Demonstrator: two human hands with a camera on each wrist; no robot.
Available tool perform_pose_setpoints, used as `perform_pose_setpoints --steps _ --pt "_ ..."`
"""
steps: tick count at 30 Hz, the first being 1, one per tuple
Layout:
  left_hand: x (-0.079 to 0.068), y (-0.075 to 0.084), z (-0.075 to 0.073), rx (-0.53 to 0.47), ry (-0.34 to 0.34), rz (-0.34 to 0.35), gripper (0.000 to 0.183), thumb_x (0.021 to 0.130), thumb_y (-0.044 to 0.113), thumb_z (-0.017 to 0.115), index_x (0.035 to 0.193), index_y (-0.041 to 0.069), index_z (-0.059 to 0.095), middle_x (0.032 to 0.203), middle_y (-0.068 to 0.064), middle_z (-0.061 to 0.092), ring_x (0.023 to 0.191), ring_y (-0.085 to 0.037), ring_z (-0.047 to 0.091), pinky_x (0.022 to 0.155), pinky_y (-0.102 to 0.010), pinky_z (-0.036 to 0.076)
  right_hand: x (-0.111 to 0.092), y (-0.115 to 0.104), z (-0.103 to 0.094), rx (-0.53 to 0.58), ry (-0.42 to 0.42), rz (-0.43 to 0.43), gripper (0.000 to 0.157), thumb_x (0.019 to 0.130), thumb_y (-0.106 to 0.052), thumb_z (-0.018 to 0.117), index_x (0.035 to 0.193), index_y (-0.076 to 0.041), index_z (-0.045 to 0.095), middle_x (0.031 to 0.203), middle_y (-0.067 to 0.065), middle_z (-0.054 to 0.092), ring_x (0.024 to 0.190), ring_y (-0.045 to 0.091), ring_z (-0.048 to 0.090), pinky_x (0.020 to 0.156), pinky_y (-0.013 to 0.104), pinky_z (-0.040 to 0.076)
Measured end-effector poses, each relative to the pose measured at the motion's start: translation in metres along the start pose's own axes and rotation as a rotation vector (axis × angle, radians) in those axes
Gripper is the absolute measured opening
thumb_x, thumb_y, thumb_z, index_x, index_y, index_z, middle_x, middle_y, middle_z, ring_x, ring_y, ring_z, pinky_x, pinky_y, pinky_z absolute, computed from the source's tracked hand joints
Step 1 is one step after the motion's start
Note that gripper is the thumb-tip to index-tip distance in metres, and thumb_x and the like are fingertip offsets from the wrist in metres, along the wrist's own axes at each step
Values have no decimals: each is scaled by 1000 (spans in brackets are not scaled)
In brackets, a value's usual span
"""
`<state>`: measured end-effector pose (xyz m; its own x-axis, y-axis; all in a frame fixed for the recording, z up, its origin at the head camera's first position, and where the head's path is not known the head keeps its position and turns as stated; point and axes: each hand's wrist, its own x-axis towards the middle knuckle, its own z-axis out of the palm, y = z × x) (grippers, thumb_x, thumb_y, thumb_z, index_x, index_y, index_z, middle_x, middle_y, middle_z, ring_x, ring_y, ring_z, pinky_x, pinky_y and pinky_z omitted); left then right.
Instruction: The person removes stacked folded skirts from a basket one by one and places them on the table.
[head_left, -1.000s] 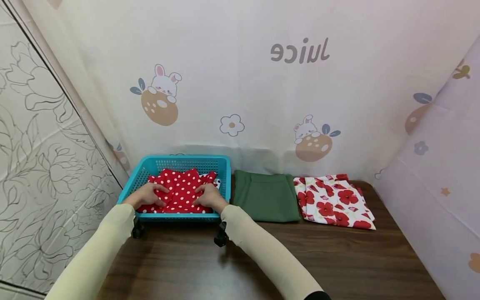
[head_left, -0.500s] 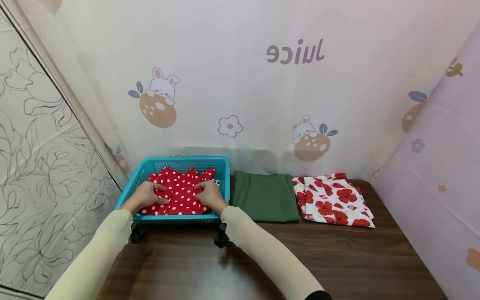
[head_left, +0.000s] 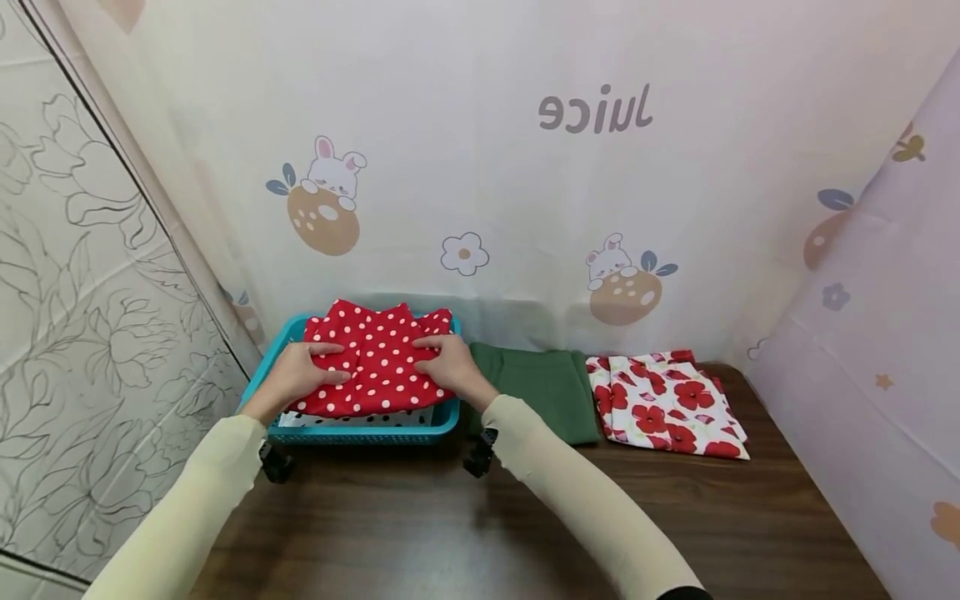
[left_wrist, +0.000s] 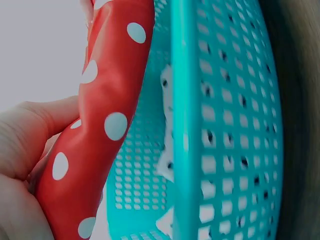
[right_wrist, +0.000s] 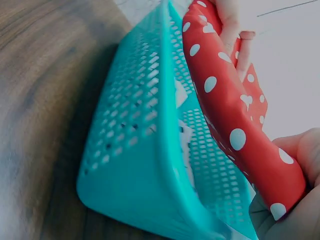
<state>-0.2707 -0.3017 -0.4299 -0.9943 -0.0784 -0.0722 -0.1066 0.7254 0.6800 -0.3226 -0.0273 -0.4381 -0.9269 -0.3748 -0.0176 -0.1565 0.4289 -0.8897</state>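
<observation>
Hands (head_left: 298, 372) (head_left: 453, 367) grip red cloth (head_left: 384, 360); white cloth (head_left: 322, 419) below mostly hidden.

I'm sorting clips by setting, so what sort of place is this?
Probably a makeshift indoor work corner: printed hangings close in behind and beside a dark wood-look table, which bears a teal basket and a folded green cloth. Whether home or studio, I can't tell.

The red polka-dot cloth (head_left: 378, 358) hides most of the black-spotted white cloth (head_left: 360, 421) beneath; the left wrist view's edge crops the left hand (left_wrist: 20, 150) at eight o'clock.
</observation>
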Motion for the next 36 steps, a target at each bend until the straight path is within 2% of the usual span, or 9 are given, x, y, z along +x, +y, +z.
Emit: perform_pose_setpoints --steps 8,14,19,22,27,33,36 --pt "-9 24 14 -101 14 -12 78 80 29 89 148 10 56 152 -25 41 135 -44 41 84 -43 63 -14 4 -31 -23 13 -19 50 89 -16 80 138 -16 67 138 14 56 115 29 61 81 39 63" --pt "-7 38 37 -253 6 -23 76 82 31 88 149 15 56 154 -20 41 138 -41 40 86 -43 63 -24 13 -57 -74 58 -26 49 88 -18 81 136 -18 69 138 13 56 119 29 58 80 38 63" --pt "-9 54 57 -320 15 -11 70 83 27 87 147 18 59 151 -19 45 136 -38 44 84 -42 63 -39 26 -80 -67 71 0 51 88 -22 81 137 -21 68 142 12 55 124 30 56 81 38 63" --pt "-12 66 72 -338 20 8 68 82 26 88 144 20 61 150 -17 47 135 -37 46 84 -43 63 -50 37 -95 -48 78 29 50 90 -23 80 138 -23 68 143 12 54 124 30 55 82 37 62" --pt "-17 88 99 -381 38 41 64 80 23 89 139 22 66 146 -15 51 134 -35 48 82 -42 64 -73 56 -121 -85 91 46 50 92 -28 78 140 -24 66 147 14 52 127 31 51 84 36 60" --pt "-31 118 129 -442 55 124 60 81 22 89 137 23 68 140 -12 58 127 -33 57 79 -41 64 -103 79 -155 -111 107 62 58 91 -35 78 145 -26 61 149 17 48 130 34 47 85 37 60" --pt "-38 134 144 -463 50 154 57 83 24 87 138 22 68 139 -11 58 126 -32 58 80 -42 64 -118 88 -171 -138 124 44 60 91 -37 78 147 -23 60 151 19 47 131 36 45 85 37 60"
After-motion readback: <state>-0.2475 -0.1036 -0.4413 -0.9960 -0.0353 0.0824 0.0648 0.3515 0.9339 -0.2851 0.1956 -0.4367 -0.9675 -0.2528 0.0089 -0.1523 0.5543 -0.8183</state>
